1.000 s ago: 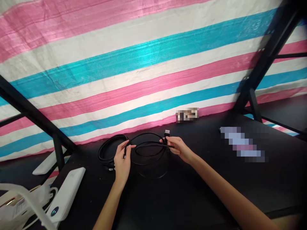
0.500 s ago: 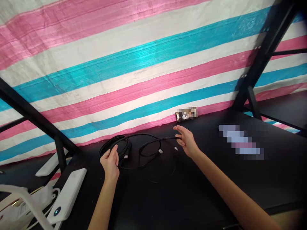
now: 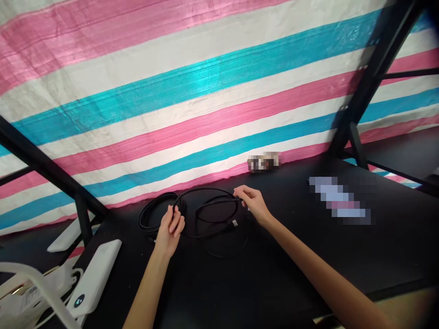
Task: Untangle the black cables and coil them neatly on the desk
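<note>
A black cable [image 3: 206, 188] arches between my two hands above the dark tabletop [image 3: 206, 292]. My left hand [image 3: 170, 232] pinches it at the front of a coiled part [image 3: 141, 214], which lies on the table at the left. Further right, my right hand [image 3: 253, 203] grips the cable between thumb and fingers. Below the arch hangs or lies a loose loop, whose height I cannot tell. A plug with a pale metal tip [image 3: 235, 223] shows near that loop. Parts of the cable behind my fingers are hidden.
White power bank [image 3: 98, 274] at the left, beside a white device with cords [image 3: 48, 292]. A blurred-out box [image 3: 264, 162] stands by the striped sheet [image 3: 206, 114]; a pixelated flat item [image 3: 338, 198] lies right. Black frame posts [image 3: 372, 82] rise at both sides.
My hands have come closer together: the left moved right along the cable, the right moved left. The cable between them bows higher, and the plug tip has shifted slightly right and down.
</note>
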Action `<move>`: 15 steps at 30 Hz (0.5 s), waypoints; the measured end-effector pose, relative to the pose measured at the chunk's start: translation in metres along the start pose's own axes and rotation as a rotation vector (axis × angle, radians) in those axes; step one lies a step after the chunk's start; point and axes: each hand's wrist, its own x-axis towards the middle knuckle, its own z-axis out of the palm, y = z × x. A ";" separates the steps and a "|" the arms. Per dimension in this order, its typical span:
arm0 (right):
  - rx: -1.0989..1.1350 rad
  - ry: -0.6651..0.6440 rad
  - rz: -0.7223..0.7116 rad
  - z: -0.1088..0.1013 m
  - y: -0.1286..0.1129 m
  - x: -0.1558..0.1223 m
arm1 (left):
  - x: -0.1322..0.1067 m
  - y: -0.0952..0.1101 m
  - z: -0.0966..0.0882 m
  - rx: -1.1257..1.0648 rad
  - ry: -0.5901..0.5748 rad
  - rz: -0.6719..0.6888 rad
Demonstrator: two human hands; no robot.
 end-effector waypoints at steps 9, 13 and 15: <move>-0.252 0.109 -0.270 0.001 0.000 -0.002 | 0.006 0.010 -0.009 -0.510 -0.089 -0.127; -0.338 0.099 -0.386 0.003 0.001 -0.003 | 0.006 0.012 -0.010 -0.586 -0.111 -0.166; -0.347 0.086 -0.389 0.004 0.002 -0.003 | 0.006 0.011 -0.010 -0.589 -0.120 -0.194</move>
